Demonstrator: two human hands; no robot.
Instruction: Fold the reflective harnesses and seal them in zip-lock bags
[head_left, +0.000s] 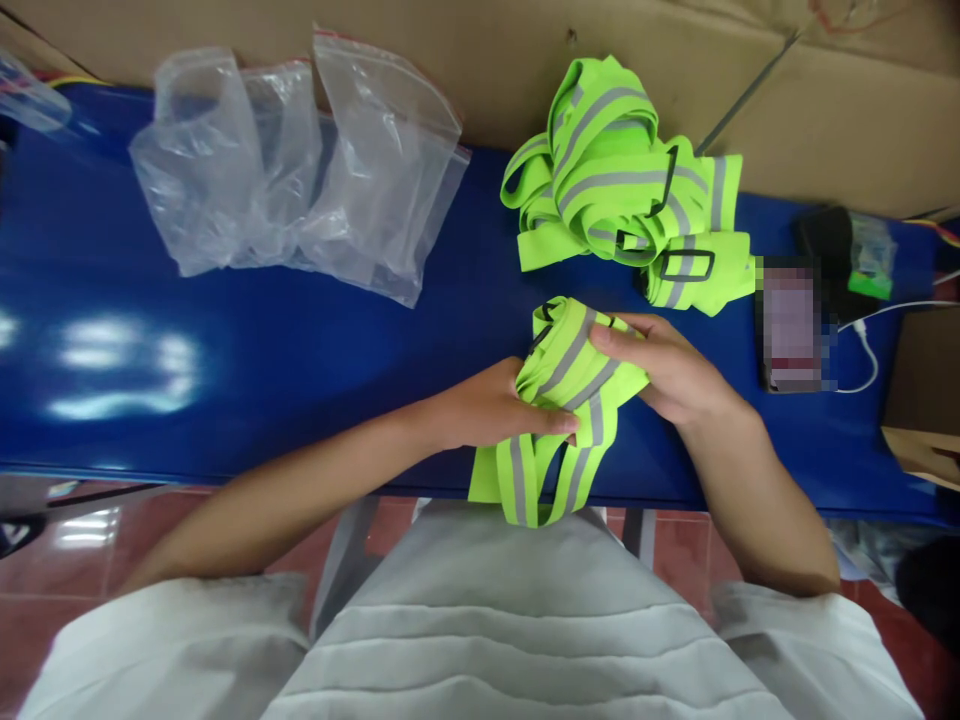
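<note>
A neon yellow-green reflective strap (566,365) with grey stripes is bundled between my two hands, over the front part of the blue table. My left hand (487,405) grips its lower left side, thumb lying across the front. On the upper right, my right hand (660,360) pinches the bundle with the thumb on top; its other fingers are mostly hidden behind. A loop and a loose end of the strap hang down past the table's front edge. Dark buckle pieces show at the bundle's top. Just beyond lies a pile of similar reflective straps (607,180) with black buckles.
Clear plastic zip bags (375,170) lie at the back left of the blue table (300,340). To the right are a phone (791,330), a white cable (874,360), a black item (821,240) and a cardboard box (926,390). Cardboard (480,50) stands along the back edge.
</note>
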